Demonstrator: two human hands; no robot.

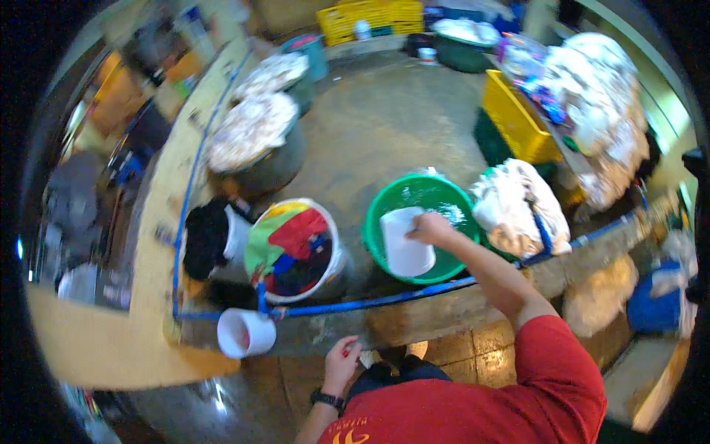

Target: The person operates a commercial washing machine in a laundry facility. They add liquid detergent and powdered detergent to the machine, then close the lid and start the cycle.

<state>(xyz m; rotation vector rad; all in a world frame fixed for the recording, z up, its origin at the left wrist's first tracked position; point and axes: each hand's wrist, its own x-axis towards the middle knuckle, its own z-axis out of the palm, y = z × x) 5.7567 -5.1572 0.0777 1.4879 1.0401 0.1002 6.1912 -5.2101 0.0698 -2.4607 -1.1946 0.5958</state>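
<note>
My right hand (431, 228) grips the rim of a white plastic pail (409, 252), which is tilted inside a large green basin (370, 222) of water. My left hand (343, 361) hangs low near my body, its fingers curled around a small red item (346, 352) that is too small to name. Left of the basin stands a white tub (337, 244) filled with red, green, yellow and dark cloths (297, 233). A smaller white bucket (258, 333) sits on the ledge at the near left, beside a blue pipe (355, 306).
White cloth (521, 208) is heaped right of the basin. Large tubs piled with whitish material (252, 136) stand at the left. A yellow crate (516, 122) is at the right. The blue pipe runs along the low concrete ledge (399, 327) before me.
</note>
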